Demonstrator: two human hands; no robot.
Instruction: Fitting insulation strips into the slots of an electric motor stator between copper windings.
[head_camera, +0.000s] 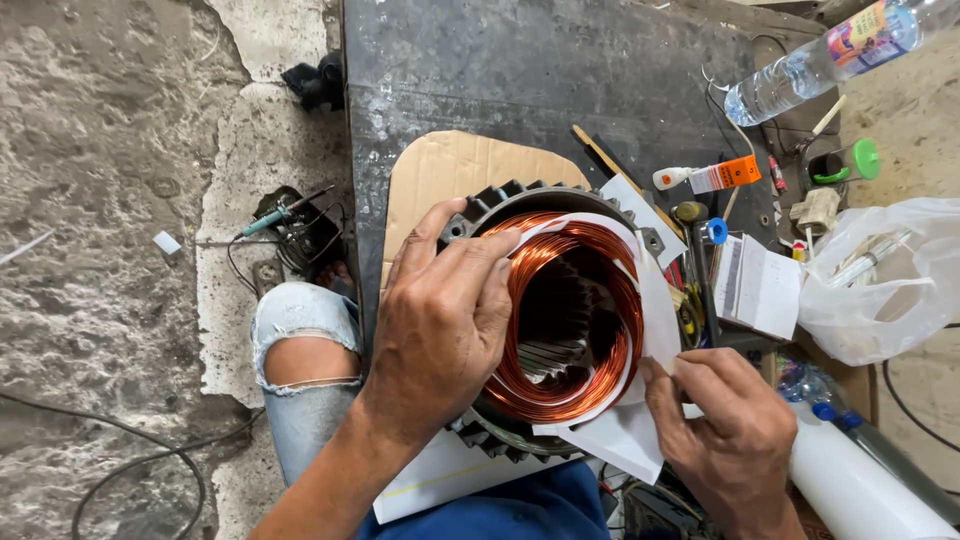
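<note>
Motor stator with copper windings, both hands engaged.
The stator sits on cardboard at the near edge of the dark counter. Left hand lies over the stator's rim, fingers pressing on the copper coil. Right hand pinches white insulating paper tucked beside the windings.

1. My left hand lies palm down, fingers spread and curled forward, forearm running back toward me.
2. My right hand sits lower right, thumb and fingers pinched together, knuckles up.
</note>
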